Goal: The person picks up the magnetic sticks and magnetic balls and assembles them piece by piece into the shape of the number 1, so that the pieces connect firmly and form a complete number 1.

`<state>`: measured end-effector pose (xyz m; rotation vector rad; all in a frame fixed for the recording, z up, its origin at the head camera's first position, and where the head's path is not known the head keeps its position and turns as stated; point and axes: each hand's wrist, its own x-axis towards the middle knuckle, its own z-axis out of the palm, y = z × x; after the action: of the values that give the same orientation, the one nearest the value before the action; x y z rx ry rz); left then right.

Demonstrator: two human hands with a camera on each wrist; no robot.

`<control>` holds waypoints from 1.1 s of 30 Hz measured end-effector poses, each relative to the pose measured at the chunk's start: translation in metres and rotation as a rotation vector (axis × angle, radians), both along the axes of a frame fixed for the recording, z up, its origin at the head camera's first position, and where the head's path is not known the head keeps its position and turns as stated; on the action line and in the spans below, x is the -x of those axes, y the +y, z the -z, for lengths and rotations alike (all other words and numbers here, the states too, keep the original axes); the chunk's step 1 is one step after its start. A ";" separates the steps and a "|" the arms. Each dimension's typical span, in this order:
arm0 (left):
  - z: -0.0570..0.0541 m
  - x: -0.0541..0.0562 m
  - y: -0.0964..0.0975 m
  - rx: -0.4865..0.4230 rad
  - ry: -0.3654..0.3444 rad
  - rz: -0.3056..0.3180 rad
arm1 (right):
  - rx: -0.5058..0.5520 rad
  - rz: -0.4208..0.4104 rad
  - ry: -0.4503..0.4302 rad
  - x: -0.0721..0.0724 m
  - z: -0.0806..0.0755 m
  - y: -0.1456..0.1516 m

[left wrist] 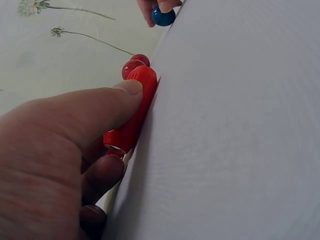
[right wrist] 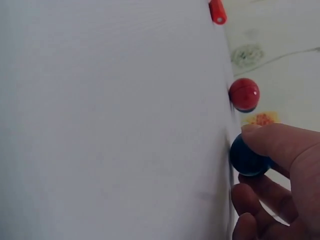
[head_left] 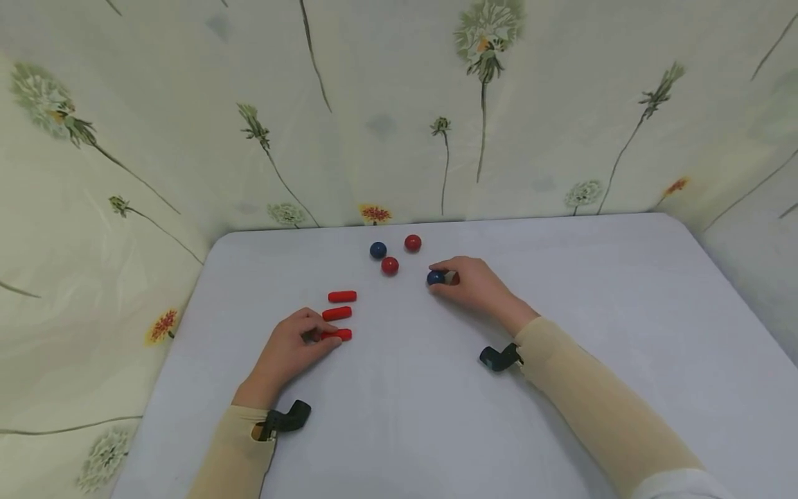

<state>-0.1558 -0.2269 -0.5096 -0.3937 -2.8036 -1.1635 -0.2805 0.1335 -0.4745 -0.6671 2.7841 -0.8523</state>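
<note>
Gripping seems the step: left hand [head_left: 289, 351] pinches a red stick [head_left: 346, 334], right hand [head_left: 476, 284] a blue ball [head_left: 434, 277]; moving either likely calls for steadiness.

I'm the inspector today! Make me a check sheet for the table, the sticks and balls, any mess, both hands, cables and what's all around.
Surface: white table, plain.
Job's things: far red stick, middle red stick and near red stick in a rough column; far blue ball, back red ball and front red ball grouped near the back edge; held blue ball to their right.
Clutter: nothing seen.
Grippers: left hand pinches the near red stick; right hand grips the held blue ball.
Cables: nothing seen.
Surroundings: flower-printed backdrop.
</note>
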 end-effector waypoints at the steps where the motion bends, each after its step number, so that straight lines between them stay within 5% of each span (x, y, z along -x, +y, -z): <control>1: 0.000 0.000 0.001 0.003 -0.002 -0.002 | 0.001 -0.001 0.003 -0.002 0.001 0.004; 14: 0.002 0.001 0.000 0.005 0.001 -0.004 | 0.113 0.093 -0.048 -0.020 0.011 0.035; 33: 0.000 -0.001 0.000 0.004 -0.008 -0.002 | 0.218 0.029 0.036 -0.028 0.027 0.044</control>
<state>-0.1550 -0.2266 -0.5094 -0.3872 -2.8129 -1.1624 -0.2521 0.1775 -0.5013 -0.6821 2.7634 -1.1730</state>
